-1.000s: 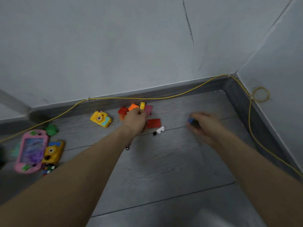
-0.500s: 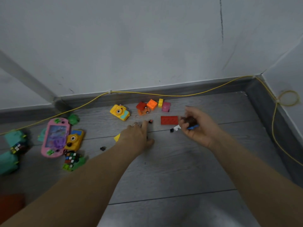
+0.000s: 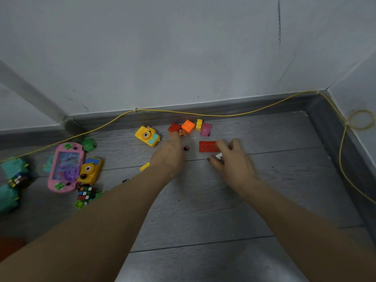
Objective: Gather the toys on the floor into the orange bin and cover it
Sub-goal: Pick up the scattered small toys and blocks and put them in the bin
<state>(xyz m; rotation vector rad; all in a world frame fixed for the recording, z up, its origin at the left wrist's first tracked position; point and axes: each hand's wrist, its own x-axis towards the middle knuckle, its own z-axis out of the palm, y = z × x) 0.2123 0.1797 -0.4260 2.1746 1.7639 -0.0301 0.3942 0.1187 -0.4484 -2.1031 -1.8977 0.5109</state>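
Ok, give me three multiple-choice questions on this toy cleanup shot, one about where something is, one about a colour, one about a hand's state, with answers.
1. Where is the yellow toy camera?
A. beside the pink handheld game
B. near the skirting, left of the bricks
C. in the right hand

2. What colour is the flat plate by the right hand?
A. red
B. blue
C. green

3. The left hand is:
A. gripping the camera
B. fist closed
C. fingers extended toward the bricks

Answers: B, it sits alone near the wall; A, plainly red; C, fingers reach forward, holding nothing visible.

arms: two forearms are seen bare, no sleeves in view.
left hand point(image 3: 169, 157): nothing worn is made out.
right hand point(image 3: 234, 161): blurred; nothing worn is made out.
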